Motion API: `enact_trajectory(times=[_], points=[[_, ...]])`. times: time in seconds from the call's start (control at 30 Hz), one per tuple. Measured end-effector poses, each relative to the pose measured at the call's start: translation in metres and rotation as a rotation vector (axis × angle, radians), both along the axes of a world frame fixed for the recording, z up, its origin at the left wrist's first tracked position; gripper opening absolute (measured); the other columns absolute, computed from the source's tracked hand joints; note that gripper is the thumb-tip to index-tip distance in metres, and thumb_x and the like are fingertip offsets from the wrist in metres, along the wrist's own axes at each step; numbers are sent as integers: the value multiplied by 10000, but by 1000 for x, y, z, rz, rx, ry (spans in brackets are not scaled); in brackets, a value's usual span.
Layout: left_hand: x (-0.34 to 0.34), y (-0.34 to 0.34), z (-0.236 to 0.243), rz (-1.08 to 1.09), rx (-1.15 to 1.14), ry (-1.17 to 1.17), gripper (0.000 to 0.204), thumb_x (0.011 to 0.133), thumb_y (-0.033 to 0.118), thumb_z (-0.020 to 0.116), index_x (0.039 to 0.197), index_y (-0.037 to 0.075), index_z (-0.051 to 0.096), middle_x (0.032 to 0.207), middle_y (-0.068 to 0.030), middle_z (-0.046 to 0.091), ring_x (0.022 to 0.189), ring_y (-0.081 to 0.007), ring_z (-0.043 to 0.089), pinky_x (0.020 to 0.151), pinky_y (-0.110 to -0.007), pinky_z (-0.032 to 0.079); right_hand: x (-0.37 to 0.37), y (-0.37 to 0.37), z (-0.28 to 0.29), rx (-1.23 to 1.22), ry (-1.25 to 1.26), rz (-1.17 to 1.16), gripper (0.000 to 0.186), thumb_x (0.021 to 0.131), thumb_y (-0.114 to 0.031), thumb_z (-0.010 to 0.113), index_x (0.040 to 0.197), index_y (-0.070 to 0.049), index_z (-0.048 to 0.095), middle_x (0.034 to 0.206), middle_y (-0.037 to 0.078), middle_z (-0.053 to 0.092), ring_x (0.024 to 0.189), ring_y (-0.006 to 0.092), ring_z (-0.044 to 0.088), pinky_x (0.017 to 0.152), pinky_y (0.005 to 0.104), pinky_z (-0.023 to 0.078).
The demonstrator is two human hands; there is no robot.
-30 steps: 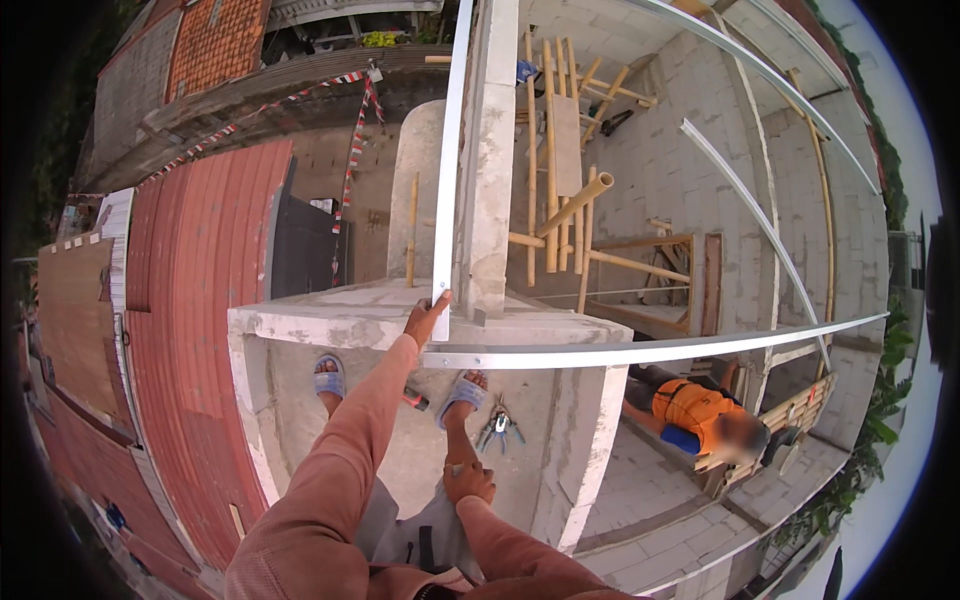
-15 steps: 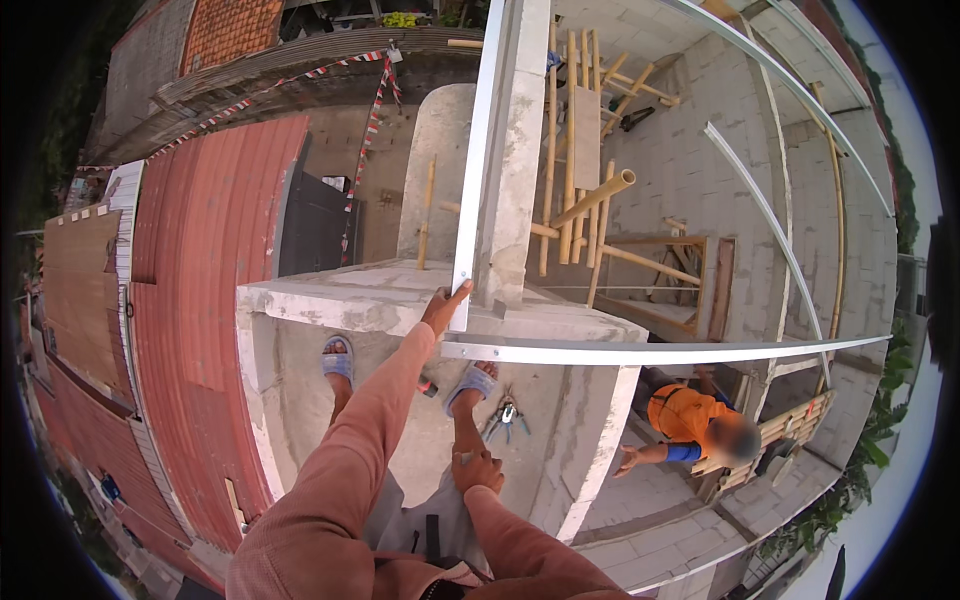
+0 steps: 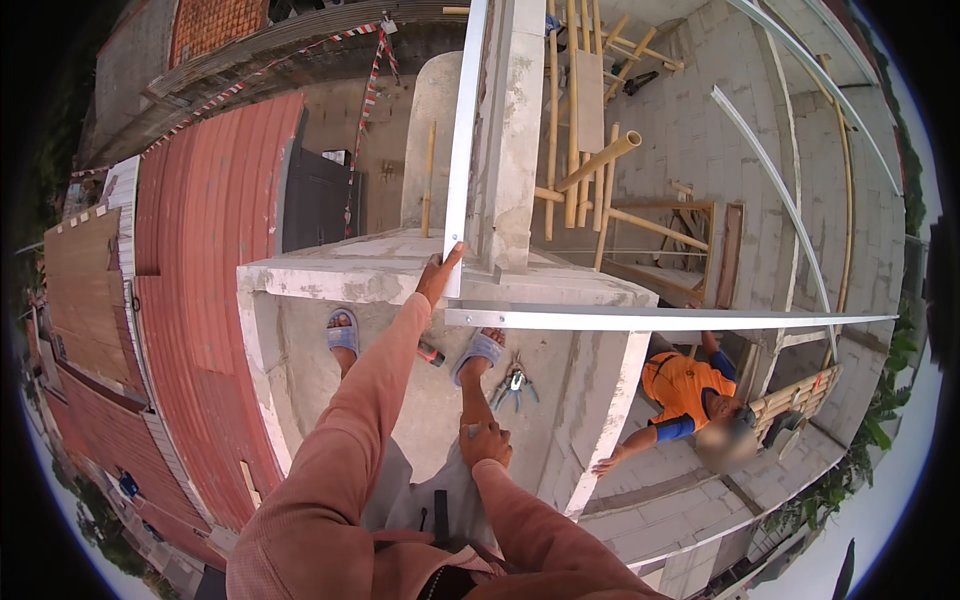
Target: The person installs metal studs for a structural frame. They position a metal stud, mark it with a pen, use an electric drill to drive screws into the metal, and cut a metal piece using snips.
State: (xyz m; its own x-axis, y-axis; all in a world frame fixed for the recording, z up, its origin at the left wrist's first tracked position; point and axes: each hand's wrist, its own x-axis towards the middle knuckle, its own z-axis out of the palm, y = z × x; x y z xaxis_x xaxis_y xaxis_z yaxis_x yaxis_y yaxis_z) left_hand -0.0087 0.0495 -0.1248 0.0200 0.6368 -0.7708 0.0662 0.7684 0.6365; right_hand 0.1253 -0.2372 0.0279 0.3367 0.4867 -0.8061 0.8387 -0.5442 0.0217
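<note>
Our left hand (image 3: 437, 275) is up at the concrete ledge (image 3: 330, 275), fingers closed on the foot of the upright metal strip (image 3: 462, 150); its long axis runs straight up from the hand along the column (image 3: 512, 130). Our right hand (image 3: 487, 443) rests shut on our knee, well apart. Pliers (image 3: 513, 383) lie by our right sandal (image 3: 480, 350).

L metal strip (image 3: 463, 140) cut off at top edge.

The single head view looks steeply down from atop a concrete ledge (image 3: 330, 275), ground far below.
</note>
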Motion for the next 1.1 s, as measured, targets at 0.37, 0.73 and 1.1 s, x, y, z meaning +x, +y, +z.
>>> enact_trajectory(times=[0.37, 0.73, 1.1], points=[[-39, -3, 1, 158, 94, 71, 940, 869, 735, 659, 1401, -31, 546, 1333, -162, 626, 1254, -269, 570, 1096, -382, 404, 3, -7, -1, -132, 5, -3, 632, 904, -542, 605, 1298, -50, 653, 1328, 133, 656, 1256, 353, 570, 983, 523, 526], [-106, 8, 23, 29, 94, 41, 822, 888, 601, 709, 1371, -55, 599, 1269, -133, 662, 1211, -216, 573, 1066, -355, 404, 0, -11, -3, -105, 38, -21, 627, 908, -568, 590, 1377, -152, 620, 1402, 105, 603, 1315, 369, 534, 1043, 533, 500], [-200, 14, 64, -1, 165, 146, 796, 903, 618, 670, 1297, -73, 648, 1205, -168, 694, 1125, -235, 613, 1017, -380, 449, -30, -18, 4, 451, 28, 192, 454, 938, -400, 646, 1262, -84, 664, 1297, 148, 642, 1268, 348, 566, 1016, 506, 493]])
